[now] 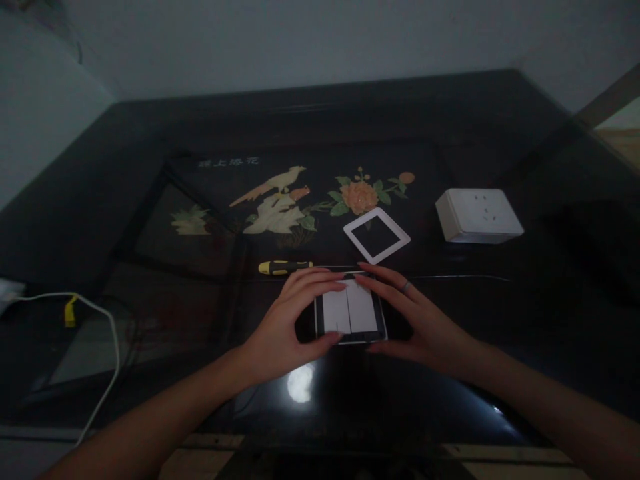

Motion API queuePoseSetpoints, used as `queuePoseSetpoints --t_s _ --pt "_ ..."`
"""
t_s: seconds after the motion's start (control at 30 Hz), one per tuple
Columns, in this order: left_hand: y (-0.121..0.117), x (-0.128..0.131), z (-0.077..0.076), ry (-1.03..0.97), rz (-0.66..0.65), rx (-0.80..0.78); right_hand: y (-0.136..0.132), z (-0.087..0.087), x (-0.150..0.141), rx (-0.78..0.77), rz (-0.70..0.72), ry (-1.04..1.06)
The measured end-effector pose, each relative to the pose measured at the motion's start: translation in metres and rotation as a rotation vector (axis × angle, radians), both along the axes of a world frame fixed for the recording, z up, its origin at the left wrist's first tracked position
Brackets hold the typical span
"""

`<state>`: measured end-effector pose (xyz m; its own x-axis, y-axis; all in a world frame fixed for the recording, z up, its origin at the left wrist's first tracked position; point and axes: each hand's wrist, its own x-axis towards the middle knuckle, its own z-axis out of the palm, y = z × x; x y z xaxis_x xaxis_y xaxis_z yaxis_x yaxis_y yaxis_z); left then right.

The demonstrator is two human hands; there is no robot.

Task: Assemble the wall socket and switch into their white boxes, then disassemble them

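A wall switch (361,308) with two white rockers and a dark border lies in front of me on the dark table. My left hand (295,317) grips its left side, thumb at the near edge and fingers over the far edge. On the opposite side my right hand (415,313), with a ring on one finger, curls round the switch, fingertips at its far edge and thumb by its near right corner. Just beyond lies a white square frame (403,238), turned cornerwise. A yellow and black screwdriver (285,267) rests behind the left hand, its shaft partly hidden by the fingers.
A white socket box (483,213) sits to the right on the dark glossy tabletop (320,127), which bears a bird and flower picture. At the left a white cable (116,340) with a yellow tag (70,312) runs toward the near edge. Walls stand behind the table.
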<state>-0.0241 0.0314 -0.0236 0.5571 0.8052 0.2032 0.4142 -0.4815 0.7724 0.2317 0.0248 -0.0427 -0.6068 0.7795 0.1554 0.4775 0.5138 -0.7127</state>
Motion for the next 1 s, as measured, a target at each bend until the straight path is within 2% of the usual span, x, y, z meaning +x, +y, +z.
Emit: queuePoseSetpoints --t_s 0.33,1.0 --pt "0.000 0.006 -0.001 -0.163 0.095 -0.164 -0.001 0.001 -0.001 -0.014 -0.012 0.011" --pt "0.000 0.014 -0.003 -0.235 0.166 -0.193 -0.002 0.000 -0.001 0.027 -0.011 -0.009"
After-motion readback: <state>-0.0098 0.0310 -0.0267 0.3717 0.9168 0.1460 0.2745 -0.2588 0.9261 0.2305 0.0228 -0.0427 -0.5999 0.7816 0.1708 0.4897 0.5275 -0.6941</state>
